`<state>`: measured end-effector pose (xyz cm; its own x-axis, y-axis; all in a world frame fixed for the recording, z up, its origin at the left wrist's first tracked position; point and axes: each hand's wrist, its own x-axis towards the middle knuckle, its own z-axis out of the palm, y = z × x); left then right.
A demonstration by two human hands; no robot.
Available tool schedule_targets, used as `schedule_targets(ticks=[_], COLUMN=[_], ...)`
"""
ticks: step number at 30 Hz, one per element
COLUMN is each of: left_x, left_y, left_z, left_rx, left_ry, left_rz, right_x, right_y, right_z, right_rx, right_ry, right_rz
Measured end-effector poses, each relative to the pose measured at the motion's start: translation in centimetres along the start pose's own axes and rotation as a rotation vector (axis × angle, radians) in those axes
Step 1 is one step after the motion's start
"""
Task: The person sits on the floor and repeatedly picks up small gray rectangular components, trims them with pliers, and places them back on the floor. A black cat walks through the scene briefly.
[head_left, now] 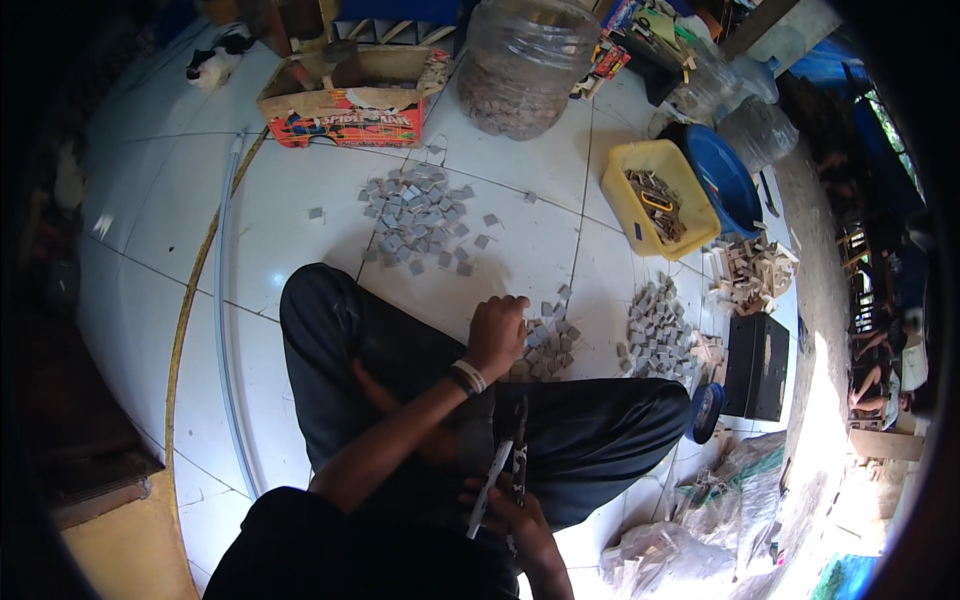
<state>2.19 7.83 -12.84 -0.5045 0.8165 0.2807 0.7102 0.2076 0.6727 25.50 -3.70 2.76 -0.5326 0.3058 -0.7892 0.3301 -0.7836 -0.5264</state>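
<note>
My left hand [497, 337], with a band at the wrist, is closed with curled fingers beside a small pile of grey square pieces [547, 352] between my legs. Anything in its fingers is hidden. Low in front of my body, my right hand [512, 515] grips a long, thin tool [492, 488] with a pale strip and a dark speckled strip side by side; its exact kind is unclear. Farther ahead on the tiles lies a larger heap of grey square pieces [415, 215]. Another heap of grey pieces [657, 335] is beyond my right knee.
A yellow basin [615, 190] of small pieces stands beside a blue basin [738, 165]. Wooden bits [755, 270] and a black box [755, 368] are at right. Ahead are a cardboard box [345, 128] and a clear plastic container [520, 65]. A cat [215, 65] lies far left.
</note>
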Motion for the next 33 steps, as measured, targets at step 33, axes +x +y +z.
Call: schedule_targets(ticks=[33], left_x=[-0.8], left_y=[-1.1], left_z=[-3.4], left_rx=[-0.53], left_ry=[-0.211], left_rz=[-0.165], right_x=[1.4], right_y=[-0.3], right_z=[-0.2], right_rx=[-0.013], right_ry=[0.009], right_rz=[-0.077])
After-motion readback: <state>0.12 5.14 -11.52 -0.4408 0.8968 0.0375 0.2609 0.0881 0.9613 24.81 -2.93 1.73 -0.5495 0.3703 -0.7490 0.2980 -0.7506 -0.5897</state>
